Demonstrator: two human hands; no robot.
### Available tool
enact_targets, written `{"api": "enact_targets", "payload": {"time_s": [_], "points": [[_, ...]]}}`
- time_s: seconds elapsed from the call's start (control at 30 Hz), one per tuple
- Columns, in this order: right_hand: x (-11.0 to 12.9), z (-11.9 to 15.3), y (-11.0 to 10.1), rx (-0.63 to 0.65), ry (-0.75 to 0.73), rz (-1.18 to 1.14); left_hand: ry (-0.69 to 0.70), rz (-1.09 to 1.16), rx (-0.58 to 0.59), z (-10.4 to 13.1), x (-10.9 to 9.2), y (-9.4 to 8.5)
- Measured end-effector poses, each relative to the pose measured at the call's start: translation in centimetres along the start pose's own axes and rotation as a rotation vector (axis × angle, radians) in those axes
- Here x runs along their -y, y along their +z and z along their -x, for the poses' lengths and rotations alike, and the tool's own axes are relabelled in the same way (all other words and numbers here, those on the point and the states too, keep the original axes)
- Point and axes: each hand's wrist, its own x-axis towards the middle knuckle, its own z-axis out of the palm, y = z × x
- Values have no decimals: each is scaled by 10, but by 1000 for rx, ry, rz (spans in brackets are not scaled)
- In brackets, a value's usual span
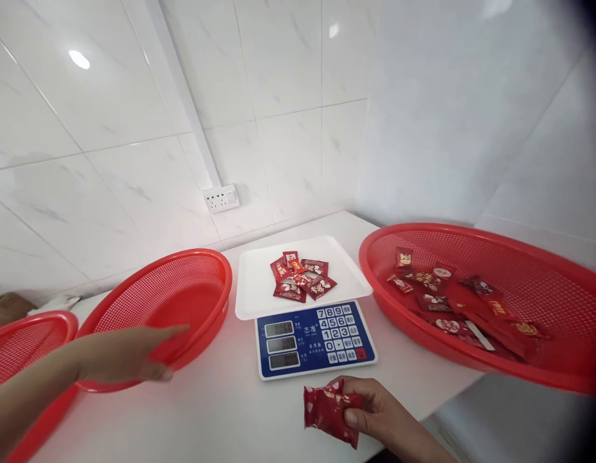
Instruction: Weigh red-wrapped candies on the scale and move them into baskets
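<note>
My right hand (372, 411) pinches a small red snack packet (329, 411) in front of the scale, above the white table. My left hand (131, 354) is stretched out with nothing in it, in front of the near rim of a red mesh basket (201, 257); its fingers are slightly blurred. Between the hands stands a digital scale (307, 341) with a blue keypad panel and lit-grey displays. Several red packets (298, 280) lie in a loose cluster on its white tray (252, 283).
At the right, a large red basket (423, 231) holds several red packets (433, 302). Part of another red basket (51, 318) shows at the far left, near a brown object (11, 308). A tiled wall with a socket (221, 199) rises behind the white table (220, 418).
</note>
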Motion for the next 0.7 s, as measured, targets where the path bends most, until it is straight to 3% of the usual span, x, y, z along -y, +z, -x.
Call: {"api": "enact_targets", "payload": {"time_s": [0.03, 0.1, 0.17, 0.27, 0.37, 0.53, 0.7], "points": [[-1, 0, -1, 1, 1, -3, 73, 32, 58, -5, -11, -10], [-3, -1, -1, -15, -2, -1, 225, 107, -121, -21, -44, -27], [-3, -1, -1, -43, -8, 2, 394, 133, -217, -45, -84, -36], [-2, 0, 3, -75, -21, 16, 549, 128, -247, -87, -142, -32], [-2, 1, 5, -102, -17, 33, 623, 142, -322, -128, -179, -19], [-7, 0, 2, -106, 5, 10, 653, 138, -440, -171, -200, -4], [-8, 0, 0, -93, 3, -26, 568, 117, -537, -185, -198, 1]]}}
